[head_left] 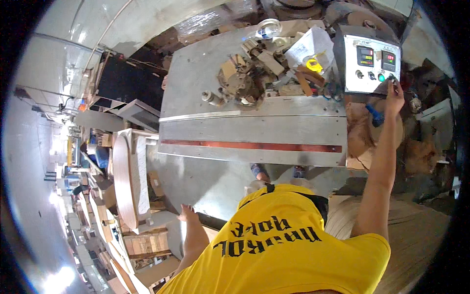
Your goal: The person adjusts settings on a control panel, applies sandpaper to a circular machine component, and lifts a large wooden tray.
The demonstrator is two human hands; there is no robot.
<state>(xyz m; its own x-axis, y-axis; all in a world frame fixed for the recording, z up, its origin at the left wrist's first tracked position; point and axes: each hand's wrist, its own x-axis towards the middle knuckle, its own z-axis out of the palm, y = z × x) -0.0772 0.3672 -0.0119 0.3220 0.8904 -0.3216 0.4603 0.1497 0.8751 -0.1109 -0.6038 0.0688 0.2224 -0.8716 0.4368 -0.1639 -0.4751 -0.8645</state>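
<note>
My right hand reaches up to a white control panel at the far right, its fingertips closed around a small dark knob in the panel's lower right corner. A green round button and two more dark switches sit in the same row, below two lit digital displays. Away from the panel, my left hand hangs low on the left beside the metal table. It holds nothing, and its small visible fingers look apart.
Wood offcuts, a greasy metal part, a small bottle, a yellow tape measure and a plastic bottle crowd the tabletop. A copper-coloured strip runs near its front edge. A curved wooden board stands at left.
</note>
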